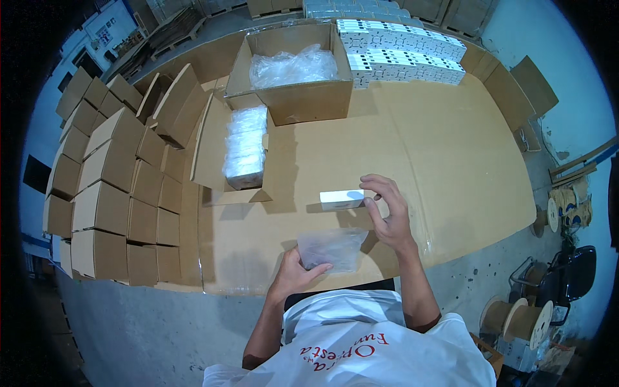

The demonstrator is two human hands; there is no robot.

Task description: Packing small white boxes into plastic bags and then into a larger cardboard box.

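Note:
My left hand (294, 275) is closed on the lower left edge of a clear plastic bag (342, 248), its thumb lying over the film. The bag is flat and looks empty. Beyond it is a small white box (339, 200), its long side facing me. My right hand (392, 218) has its thumb and fingers around the box's right end. Farther left, an open carton (213, 151) contains a row of white boxes wrapped in clear plastic (245, 147).
A large open carton (309, 103) of clear plastic bags (293, 66) stands at the back. White boxes (406, 61) are stacked in rows to its right. Many brown cartons (106, 164) are piled along the left. Cardboard (464, 168) covers the table.

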